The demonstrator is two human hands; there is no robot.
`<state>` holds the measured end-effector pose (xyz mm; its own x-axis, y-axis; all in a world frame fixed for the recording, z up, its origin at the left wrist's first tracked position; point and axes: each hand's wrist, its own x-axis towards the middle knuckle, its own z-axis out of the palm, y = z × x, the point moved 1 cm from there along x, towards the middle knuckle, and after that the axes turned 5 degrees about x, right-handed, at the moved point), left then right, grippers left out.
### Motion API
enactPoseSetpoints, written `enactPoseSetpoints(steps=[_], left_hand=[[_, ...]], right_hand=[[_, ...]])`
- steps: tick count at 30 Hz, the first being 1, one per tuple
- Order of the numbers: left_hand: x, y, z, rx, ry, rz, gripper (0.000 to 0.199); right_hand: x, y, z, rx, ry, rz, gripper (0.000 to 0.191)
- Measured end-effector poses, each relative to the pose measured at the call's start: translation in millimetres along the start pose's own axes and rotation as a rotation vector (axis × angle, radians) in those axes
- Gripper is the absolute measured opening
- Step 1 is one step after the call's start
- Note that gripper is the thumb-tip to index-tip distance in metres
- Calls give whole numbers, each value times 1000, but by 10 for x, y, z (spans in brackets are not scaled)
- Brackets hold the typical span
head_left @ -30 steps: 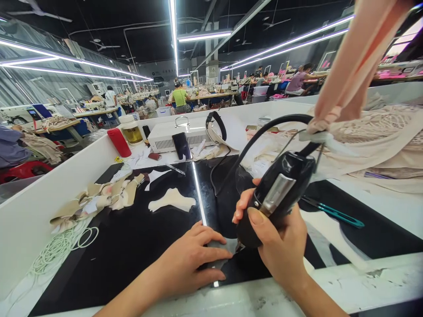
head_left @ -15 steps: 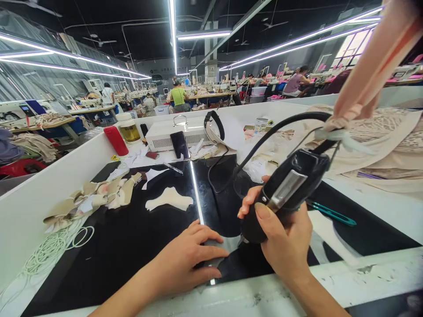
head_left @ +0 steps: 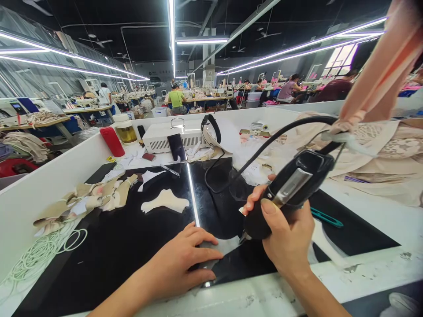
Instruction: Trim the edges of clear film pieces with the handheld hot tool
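My left hand [head_left: 188, 259] lies flat with fingers spread, pressing a thin, pale, see-through piece [head_left: 228, 244] onto the black board [head_left: 109, 251]. My right hand [head_left: 291, 233] is wrapped around a black corded hand tool [head_left: 297, 180] with a metal lever on its side. The tool leans, and its narrow metal tip [head_left: 243, 237] is at the right end of the pale piece; whether they touch I cannot tell. A peach fabric strip [head_left: 366, 97] is tied near the tool's cord end. Beyond my left hand lies a cream shaped fabric piece [head_left: 165, 201].
Beige fabric pieces [head_left: 86, 198] and a pale green cord coil [head_left: 42, 255] lie left. At the back are a white vented box [head_left: 158, 138], a phone [head_left: 176, 147] and a red roll [head_left: 112, 141]. A teal tool [head_left: 327, 216] and lacy fabric [head_left: 380, 149] are right.
The tool in my right hand has shifted slightly right, away from my left hand, so its metal tip shows more clearly. My left hand stays flat on the pale piece. The view has shifted a little.
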<state>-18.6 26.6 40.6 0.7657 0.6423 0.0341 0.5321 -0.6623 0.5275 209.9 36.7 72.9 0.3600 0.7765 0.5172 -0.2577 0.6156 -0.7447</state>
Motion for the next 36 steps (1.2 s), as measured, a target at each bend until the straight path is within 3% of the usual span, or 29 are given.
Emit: enactPoseSetpoints(steps=[8,12,17,23,26,27,29,30,32,34,36], left_hand=[[-8,4,-4,1,4,5,43],[-32,-45,7,-45,108,23,35],[-43,-221,104,-15,360,-139,29],[12,-278,150,34,359,-256,26],[28,-262,134,31,352,-267,14],[30,-268,133,27,355,-267,12],[32,-303,142,-8,361,-265,10],[33,-327,151,-35,361,-259,10],[36,-372,166,-90,370,-229,9],[37,-386,170,-160,367,-202,10],[31,-353,149,-237,339,-208,16]], right_hand=[[-22,58,-10,-49,-32,-23,20],[-17,56,-21,-60,-51,-11,17],[17,14,-20,-162,-33,-16,27],[119,9,4,-303,-64,15,43],[106,21,-48,-337,-29,-122,64],[77,20,-80,-354,14,-205,64],[-12,15,-143,-423,82,-391,48],[-64,13,-158,-470,45,-465,35],[-165,13,-136,-545,-250,-555,30],[-245,14,-74,-574,-486,-585,39],[-291,24,-1,-616,-599,-551,54]])
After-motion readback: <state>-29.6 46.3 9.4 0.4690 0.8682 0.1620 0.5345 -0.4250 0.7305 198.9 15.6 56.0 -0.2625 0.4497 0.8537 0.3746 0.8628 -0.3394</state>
